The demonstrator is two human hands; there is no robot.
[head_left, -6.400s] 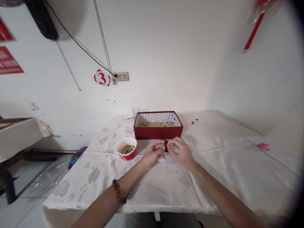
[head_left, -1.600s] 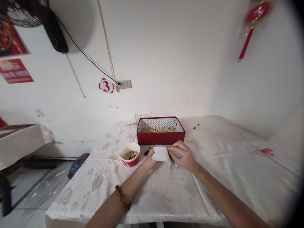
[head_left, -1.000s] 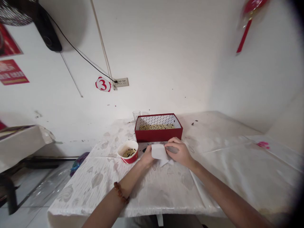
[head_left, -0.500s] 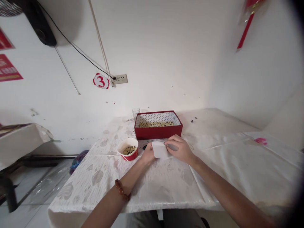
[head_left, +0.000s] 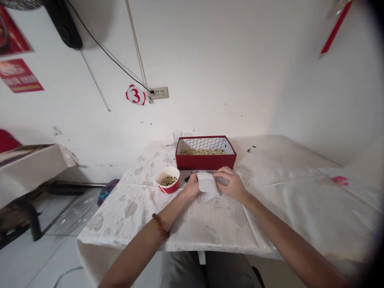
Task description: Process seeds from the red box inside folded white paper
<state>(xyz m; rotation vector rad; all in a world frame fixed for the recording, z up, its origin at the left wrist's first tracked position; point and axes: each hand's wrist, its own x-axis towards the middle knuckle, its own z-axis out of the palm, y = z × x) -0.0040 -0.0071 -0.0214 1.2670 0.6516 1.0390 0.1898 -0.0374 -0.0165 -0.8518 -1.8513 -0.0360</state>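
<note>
Both my hands are in front of a red box, over the tablecloth. My left hand (head_left: 192, 186) is closed on the left side of a small white pouch (head_left: 207, 182), thin and paper-like, with a translucent lower part. At its upper right edge, the fingers of my right hand (head_left: 230, 182) are pinched. Just behind them stands the red box (head_left: 207, 162), with a patterned white lining and a layer of pale and black grains (head_left: 204, 152). To the left of my left hand is a red and white paper bowl (head_left: 168, 189) with similar grains inside.
A clear glass (head_left: 177, 137) stands behind the box's left end. A small dark object (head_left: 187, 179) lies by my left hand, partly hidden. Dark bits (head_left: 251, 149) lie on the patterned tablecloth (head_left: 129, 208). A wall rises behind, with a power socket (head_left: 160, 93).
The view has shifted, so the whole scene sits slightly further right and higher. The white pouch is tilted a little more, showing more of its translucent lower part. Both hands keep their places on it.
</note>
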